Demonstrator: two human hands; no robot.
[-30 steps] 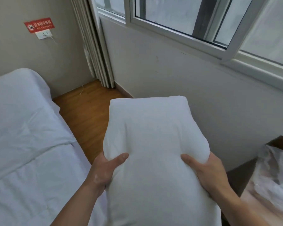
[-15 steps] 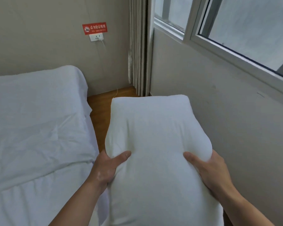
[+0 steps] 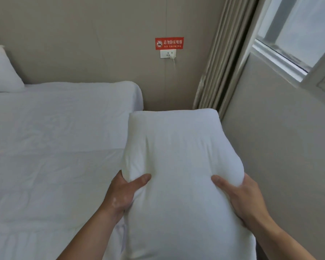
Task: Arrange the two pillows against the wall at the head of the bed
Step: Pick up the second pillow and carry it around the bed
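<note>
Beige wall [image 3: 83, 34] with a no-smoking sign [image 3: 169, 43] and socket [image 3: 168, 53] backs the bed [image 3: 54, 147], another pillow [image 3: 2, 72] leaning there, while left hand [image 3: 120, 194] and right hand [image 3: 240, 199] clamp the pillow [image 3: 176, 175] beside the mattress, curtain [image 3: 218, 59] close by.

A bed [image 3: 60, 147] covered in white, lightly creased bedding fills the left side of the scene, its far end meeting a beige wall [image 3: 83, 44]. One white pillow [image 3: 2, 72] rests on the bed at the far left corner, leaning upright against that wall and partly cut off by the frame edge. The rest of the bed surface shows only rumpled sheet.
</note>
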